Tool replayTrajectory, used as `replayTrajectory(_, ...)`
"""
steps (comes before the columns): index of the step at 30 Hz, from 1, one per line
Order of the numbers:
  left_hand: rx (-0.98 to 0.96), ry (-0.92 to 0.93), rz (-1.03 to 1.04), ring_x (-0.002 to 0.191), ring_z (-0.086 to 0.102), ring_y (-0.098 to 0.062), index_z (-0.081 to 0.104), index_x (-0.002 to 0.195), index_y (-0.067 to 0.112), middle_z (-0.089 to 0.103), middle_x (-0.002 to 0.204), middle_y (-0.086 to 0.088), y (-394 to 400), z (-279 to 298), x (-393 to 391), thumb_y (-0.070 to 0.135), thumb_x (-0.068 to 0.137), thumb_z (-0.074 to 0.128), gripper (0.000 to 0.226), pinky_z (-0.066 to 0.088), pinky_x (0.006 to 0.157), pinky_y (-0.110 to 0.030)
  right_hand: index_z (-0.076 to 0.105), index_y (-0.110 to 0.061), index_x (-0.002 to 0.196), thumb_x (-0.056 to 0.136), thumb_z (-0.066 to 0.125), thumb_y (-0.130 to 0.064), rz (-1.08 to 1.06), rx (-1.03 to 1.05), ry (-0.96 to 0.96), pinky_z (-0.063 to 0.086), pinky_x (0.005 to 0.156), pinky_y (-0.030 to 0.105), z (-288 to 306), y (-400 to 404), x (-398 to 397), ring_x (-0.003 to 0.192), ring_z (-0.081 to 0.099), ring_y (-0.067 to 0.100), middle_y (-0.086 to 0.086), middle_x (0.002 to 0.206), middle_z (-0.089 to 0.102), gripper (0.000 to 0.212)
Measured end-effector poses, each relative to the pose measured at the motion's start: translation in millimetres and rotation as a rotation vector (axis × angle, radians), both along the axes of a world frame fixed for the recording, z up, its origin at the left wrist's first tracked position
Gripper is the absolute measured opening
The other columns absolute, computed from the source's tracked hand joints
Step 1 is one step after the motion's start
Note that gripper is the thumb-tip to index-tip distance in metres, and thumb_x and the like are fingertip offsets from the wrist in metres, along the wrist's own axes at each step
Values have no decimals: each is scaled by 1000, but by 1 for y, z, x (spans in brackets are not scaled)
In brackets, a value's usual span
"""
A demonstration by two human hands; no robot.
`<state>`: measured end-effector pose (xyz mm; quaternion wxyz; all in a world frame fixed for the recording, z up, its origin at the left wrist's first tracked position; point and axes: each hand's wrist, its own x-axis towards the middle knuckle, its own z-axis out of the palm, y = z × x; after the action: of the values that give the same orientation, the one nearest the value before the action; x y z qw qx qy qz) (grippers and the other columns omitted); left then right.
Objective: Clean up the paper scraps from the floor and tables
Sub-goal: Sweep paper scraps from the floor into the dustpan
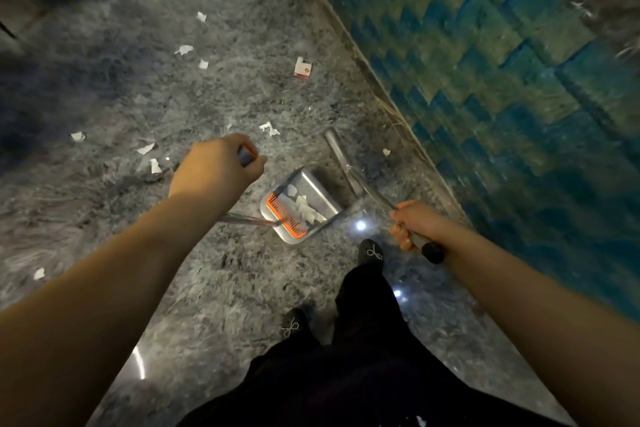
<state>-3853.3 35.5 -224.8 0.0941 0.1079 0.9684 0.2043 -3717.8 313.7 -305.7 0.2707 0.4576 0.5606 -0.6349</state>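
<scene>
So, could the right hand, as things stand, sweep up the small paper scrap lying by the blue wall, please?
Probably yes. The right hand grips the broom handle, whose far end already lies near that scrap, with bare floor between them; the dustpan sits close by.

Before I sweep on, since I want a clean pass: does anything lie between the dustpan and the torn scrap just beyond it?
Nothing visible does. Only bare floor separates the dustpan from the torn scrap. The broom lies off to the right.
</scene>
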Motion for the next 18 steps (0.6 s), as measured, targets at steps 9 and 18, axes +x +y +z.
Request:
replayTrajectory(9, -48, -41, -106, 70, 50, -24, 63, 92, 24, 53, 72, 0, 130, -14, -59, 42, 87, 65, 19, 34, 56, -28, 40, -11, 81, 101, 33, -2, -46, 49, -71, 27, 33, 12, -6, 132, -53, 27, 31, 8, 5, 52, 36, 23)
replayTrajectory(18, -136, -66, -131, 78, 56, -29, 62, 87, 26, 58, 80, -4, 215, -26, -125, 44, 85, 64, 19, 40, 63, -31, 42, -7, 78, 101, 38, -6, 43, 108, -120, 30, 30, 17, -31, 233, -111, 27, 35, 12, 6, 43, 41, 24)
